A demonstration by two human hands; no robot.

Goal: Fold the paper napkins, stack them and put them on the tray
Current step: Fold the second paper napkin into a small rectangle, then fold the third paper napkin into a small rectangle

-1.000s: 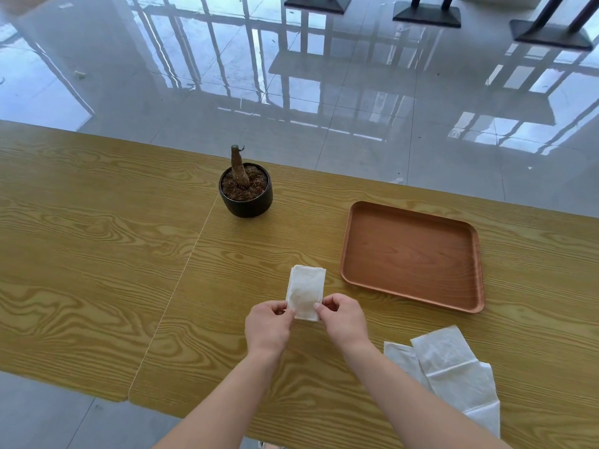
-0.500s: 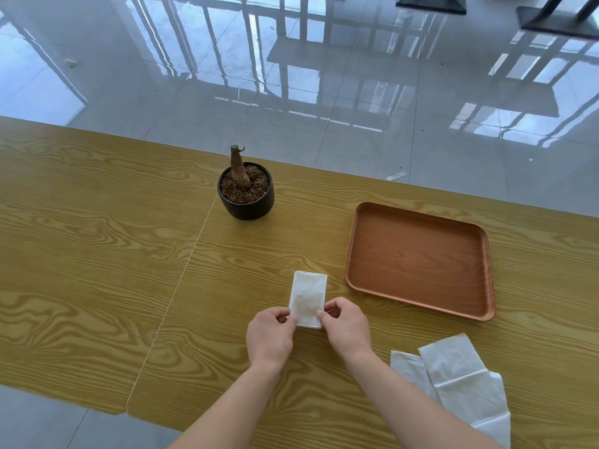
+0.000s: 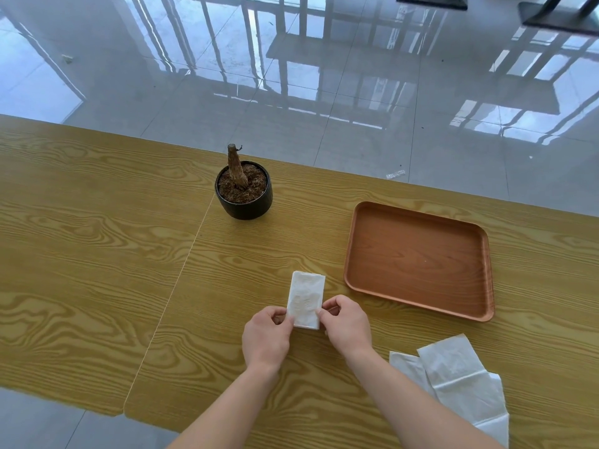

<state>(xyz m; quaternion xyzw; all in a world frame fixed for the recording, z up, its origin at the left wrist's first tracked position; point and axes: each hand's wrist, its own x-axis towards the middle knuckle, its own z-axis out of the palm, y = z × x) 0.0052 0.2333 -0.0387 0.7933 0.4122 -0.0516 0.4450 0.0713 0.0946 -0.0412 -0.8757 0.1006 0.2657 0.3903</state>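
Note:
A white paper napkin [image 3: 305,296], folded into a narrow rectangle, lies flat on the wooden table just left of the brown tray [image 3: 418,306]. My left hand [image 3: 266,338] pinches its near left corner and my right hand [image 3: 347,325] pinches its near right corner. The tray holds nothing. A loose pile of unfolded white napkins [image 3: 460,380] lies at the near right, partly behind my right forearm.
A small black pot [image 3: 243,202] with soil and a bare stump stands at the back, left of the tray. A seam [image 3: 181,273] runs between two tabletops. The table's near edge drops off at the lower left, and glossy floor lies beyond the far edge.
The napkin and both hands have hardly shifted on the table; the fingers stay pinched on the near corners. The camera view has tilted slightly.

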